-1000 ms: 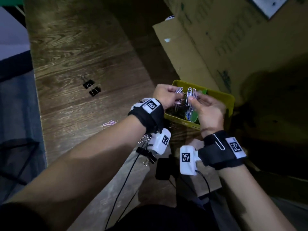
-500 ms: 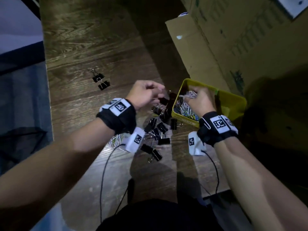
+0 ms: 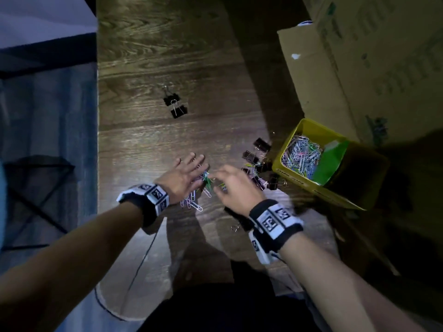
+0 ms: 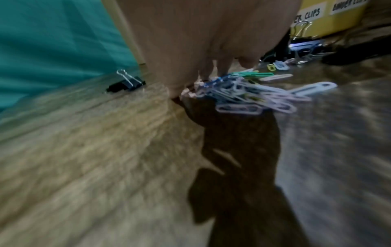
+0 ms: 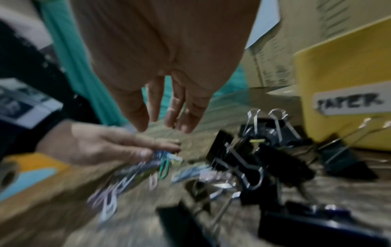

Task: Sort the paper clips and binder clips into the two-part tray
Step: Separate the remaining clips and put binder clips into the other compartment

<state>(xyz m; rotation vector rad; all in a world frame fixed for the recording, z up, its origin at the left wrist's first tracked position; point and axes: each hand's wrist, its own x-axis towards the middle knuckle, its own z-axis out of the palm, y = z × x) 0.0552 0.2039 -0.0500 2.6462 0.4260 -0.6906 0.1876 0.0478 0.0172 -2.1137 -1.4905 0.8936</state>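
Observation:
Loose coloured paper clips (image 3: 196, 200) lie on the wooden table. My left hand (image 3: 194, 164) lies flat on them with fingers spread; in the left wrist view its fingertips touch the paper clip heap (image 4: 253, 95). My right hand (image 3: 218, 174) hovers just right of that heap, fingers loosely bent and holding nothing (image 5: 165, 123). A pile of black binder clips (image 3: 259, 164) sits between the hands and the yellow tray (image 3: 282, 173). The tray's near compartment holds many paper clips (image 3: 302, 156) beside a green divider (image 3: 333, 161). Its other compartment is in shadow.
Two more black binder clips (image 3: 175, 104) lie apart, farther back on the table. A large cardboard box (image 3: 347, 68) stands behind the tray on the right. The table's left edge (image 3: 97, 164) drops to a dark floor. Cables trail from my wrists.
Both hands have left the tray and come back over the table. My right hand has let go of its paper clips at the tray. My left hand has opened onto the loose heap.

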